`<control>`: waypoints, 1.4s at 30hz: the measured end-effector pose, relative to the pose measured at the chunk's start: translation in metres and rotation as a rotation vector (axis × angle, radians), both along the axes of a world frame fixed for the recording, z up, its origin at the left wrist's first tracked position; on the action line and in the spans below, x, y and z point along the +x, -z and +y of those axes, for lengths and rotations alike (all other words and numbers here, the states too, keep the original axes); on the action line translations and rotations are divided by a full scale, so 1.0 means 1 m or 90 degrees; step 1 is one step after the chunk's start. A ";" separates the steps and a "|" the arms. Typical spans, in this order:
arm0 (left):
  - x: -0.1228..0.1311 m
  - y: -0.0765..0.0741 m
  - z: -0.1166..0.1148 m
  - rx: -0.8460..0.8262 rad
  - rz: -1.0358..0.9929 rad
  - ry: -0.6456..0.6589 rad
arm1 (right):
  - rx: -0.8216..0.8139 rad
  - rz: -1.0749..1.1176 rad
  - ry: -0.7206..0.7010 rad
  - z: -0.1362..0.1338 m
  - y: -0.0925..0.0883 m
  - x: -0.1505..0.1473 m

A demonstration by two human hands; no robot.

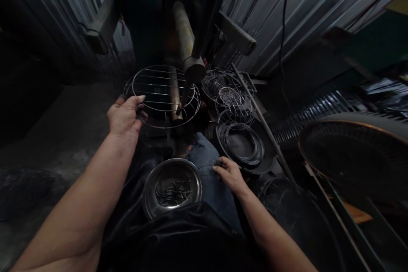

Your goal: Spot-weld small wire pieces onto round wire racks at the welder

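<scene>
My left hand (127, 112) is closed on the left rim of a round wire rack (153, 97), which has parallel bars across its top and a lower ring. The rack sits around the electrode tips of a machine, between an upper cylindrical arm (185, 29) and a lower brass-coloured bar (175, 89). My right hand (230, 173) hovers over the denim-clad knee (205, 157), thumb and fingertips pinched together. Whatever lies between those fingertips is too small to make out. On my lap rests a steel bowl (196, 178) holding several short bent wire pieces (174, 193).
Right of the machine, wire rings (242, 146) lie in a dark round pan (267, 159), with round wire frames (234, 102) stacked behind. A fan-like round guard (353, 153) stands at the right. A cable (282, 38) hangs before the corrugated metal wall (264, 4).
</scene>
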State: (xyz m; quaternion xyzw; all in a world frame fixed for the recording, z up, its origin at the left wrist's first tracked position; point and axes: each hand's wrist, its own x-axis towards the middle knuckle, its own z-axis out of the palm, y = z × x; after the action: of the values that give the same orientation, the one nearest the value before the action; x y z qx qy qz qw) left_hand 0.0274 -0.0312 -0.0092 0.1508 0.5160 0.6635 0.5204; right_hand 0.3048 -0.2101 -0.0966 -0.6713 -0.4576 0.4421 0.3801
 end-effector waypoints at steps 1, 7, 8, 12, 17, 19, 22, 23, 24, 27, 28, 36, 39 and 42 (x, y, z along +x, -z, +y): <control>0.001 0.000 -0.002 0.007 -0.001 -0.005 | -0.002 -0.005 -0.011 0.000 0.000 0.000; 0.011 0.005 -0.015 0.027 -0.059 0.004 | 0.033 -0.111 -0.063 0.000 0.004 0.004; 0.012 0.006 -0.017 0.029 -0.068 0.006 | 0.039 -0.105 -0.062 0.001 0.004 0.004; 0.017 0.006 -0.021 0.048 -0.087 0.003 | 0.058 -0.017 -0.035 0.014 -0.012 -0.004; 0.025 0.007 -0.024 0.053 -0.094 0.004 | 0.212 -0.041 -0.031 0.064 -0.059 -0.049; 0.028 0.007 -0.025 0.062 -0.090 0.013 | 0.266 -0.084 -0.028 0.087 -0.071 -0.073; 0.027 0.008 -0.025 0.069 -0.077 0.012 | 0.305 -0.096 0.004 0.109 -0.074 -0.102; 0.026 0.008 -0.024 0.070 -0.071 0.006 | 0.303 -0.069 0.026 0.112 -0.071 -0.109; 0.025 0.009 -0.024 0.072 -0.065 -0.001 | 0.295 -0.024 0.050 0.114 -0.066 -0.114; 0.021 0.011 -0.021 0.080 -0.054 -0.008 | 0.261 0.151 0.113 0.113 -0.053 -0.121; 0.021 0.012 -0.021 0.080 -0.056 -0.010 | 0.253 0.196 0.128 0.112 -0.050 -0.122; 0.019 0.012 -0.014 0.072 -0.084 -0.002 | 0.263 0.272 0.174 0.110 -0.048 -0.126; 0.019 0.011 -0.011 0.069 -0.083 -0.005 | 0.263 0.279 0.177 0.113 -0.047 -0.128; 0.017 0.010 -0.007 0.056 -0.082 -0.004 | 0.267 0.276 0.179 0.116 -0.047 -0.130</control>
State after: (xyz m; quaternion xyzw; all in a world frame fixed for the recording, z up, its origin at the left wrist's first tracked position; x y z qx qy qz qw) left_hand 0.0449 -0.0378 -0.0188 0.1290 0.4526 0.6953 0.5431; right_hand 0.1751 -0.0942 -0.0492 -0.5251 -0.3500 0.4142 0.6559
